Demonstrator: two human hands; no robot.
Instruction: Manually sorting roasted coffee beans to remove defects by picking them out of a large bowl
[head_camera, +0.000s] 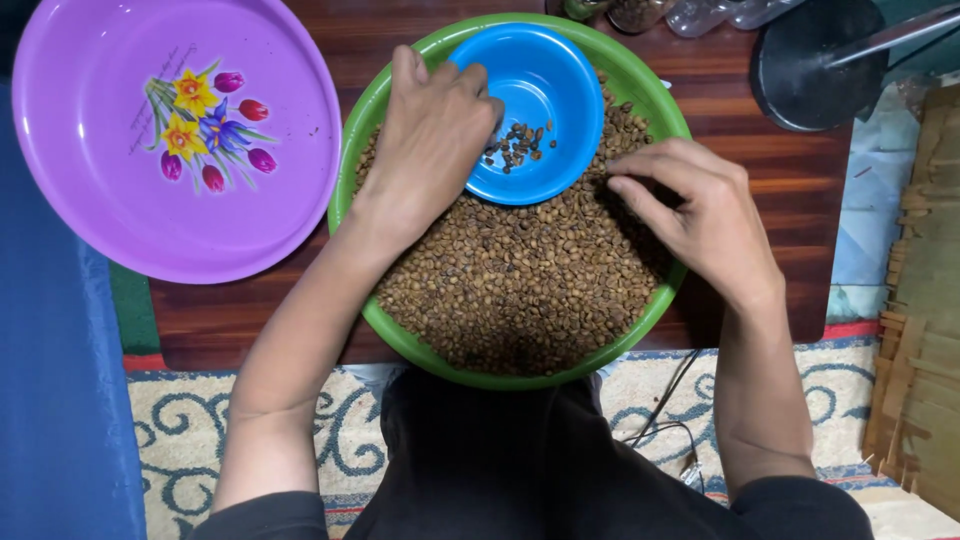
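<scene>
Wooden bench (760, 190) holds a purple basin (90, 200) far left and a green bowl (350, 150) heaped with beans (520, 280). Blue bowl (560, 70) sits on the beans, far side. Left hand (430, 140) is dropping dark rejects in, grip loosely spread; right hand (700, 200) pinches a bean. Sorting's midway, I'd guess.

Dark wooden worktop (760, 170) bearing a green basin (520, 375) of brown beans, a purple flowered basin (90, 180) beside it, a round black stand base (810, 65) at back.
</scene>
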